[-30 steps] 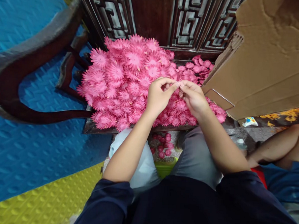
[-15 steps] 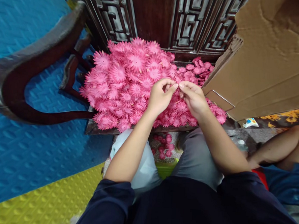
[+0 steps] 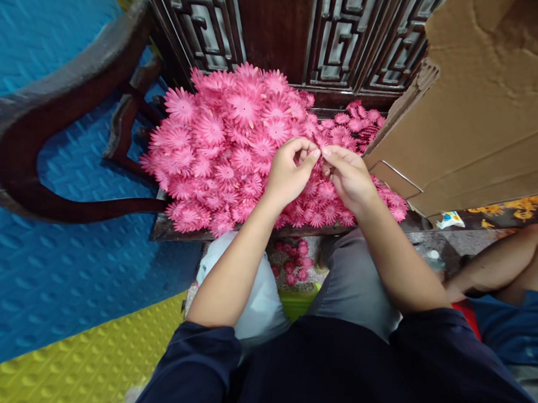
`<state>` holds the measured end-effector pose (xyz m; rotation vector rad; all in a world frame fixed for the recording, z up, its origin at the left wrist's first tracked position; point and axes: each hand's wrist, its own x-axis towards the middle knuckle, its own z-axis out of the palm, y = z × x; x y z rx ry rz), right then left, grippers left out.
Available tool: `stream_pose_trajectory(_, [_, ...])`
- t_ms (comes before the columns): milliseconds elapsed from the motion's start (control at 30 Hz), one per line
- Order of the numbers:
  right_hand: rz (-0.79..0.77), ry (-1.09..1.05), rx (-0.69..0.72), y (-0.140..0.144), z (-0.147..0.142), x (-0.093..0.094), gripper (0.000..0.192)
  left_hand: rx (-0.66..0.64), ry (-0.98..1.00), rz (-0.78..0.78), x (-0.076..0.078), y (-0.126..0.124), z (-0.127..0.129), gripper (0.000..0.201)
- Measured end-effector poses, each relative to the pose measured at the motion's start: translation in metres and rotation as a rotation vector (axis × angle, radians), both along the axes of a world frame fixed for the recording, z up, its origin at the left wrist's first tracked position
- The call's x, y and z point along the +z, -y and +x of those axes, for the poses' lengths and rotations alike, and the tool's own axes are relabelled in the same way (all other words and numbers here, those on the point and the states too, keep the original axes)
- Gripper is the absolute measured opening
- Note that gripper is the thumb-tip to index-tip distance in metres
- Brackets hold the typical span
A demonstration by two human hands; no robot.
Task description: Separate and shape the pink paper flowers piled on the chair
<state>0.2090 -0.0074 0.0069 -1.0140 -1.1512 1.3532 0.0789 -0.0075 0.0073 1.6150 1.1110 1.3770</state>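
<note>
My left hand (image 3: pixel 291 169) and my right hand (image 3: pixel 349 175) meet fingertip to fingertip over a heap of pink artificial flower heads (image 3: pixel 227 141). Thumb and forefinger of each hand are pinched together. Whatever sits between the fingertips is too small to make out against the pink behind it. The heap rises highest to the left of my hands, and flatter, smaller flower heads (image 3: pixel 353 121) lie behind my right hand. All of them rest on a dark wooden bench (image 3: pixel 185 234).
A large cardboard box (image 3: pixel 487 130) stands at the right. On the left curves a wooden armrest (image 3: pixel 63 207) above blue matting (image 3: pixel 8 289). Pink flower heads (image 3: pixel 299 264) lie on the floor between my knees. Another person's arm (image 3: pixel 497 264) is at the right, near a bottle (image 3: pixel 432 258).
Both hands keep the same pinched pose over the heap. The view has shifted very slightly; nothing else has visibly moved.
</note>
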Motion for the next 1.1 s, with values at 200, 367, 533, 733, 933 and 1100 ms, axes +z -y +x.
stream_pose_trajectory(200, [-0.008,-0.033,0.015,-0.0010,0.0046,0.0017,0.030,-0.037,0.114,-0.014,-0.0023,-0.0023,-0.0036,0.016])
stream_pose_trajectory(367, [-0.032,-0.053,0.046,-0.0008,0.0071,0.0022,0.030,-0.040,0.173,-0.052,-0.0059,-0.0051,-0.0039,0.024])
stream_pose_trajectory(533, [-0.047,-0.062,0.064,0.0000,0.0072,0.0022,0.028,-0.042,0.126,-0.022,-0.0040,-0.0038,-0.0037,0.022])
stream_pose_trajectory(733, [-0.060,-0.074,0.093,0.0022,0.0046,0.0036,0.028,-0.051,0.086,-0.019,0.0008,-0.0005,-0.0042,0.011])
stream_pose_trajectory(933, [-0.078,-0.128,0.096,0.0018,0.0041,0.0039,0.033,-0.039,0.160,-0.048,0.0011,-0.0004,-0.0060,0.012])
stream_pose_trajectory(1100, [-0.110,-0.138,0.054,-0.0007,0.0046,0.0010,0.039,0.042,0.171,-0.012,0.0004,-0.0018,-0.0038,0.013])
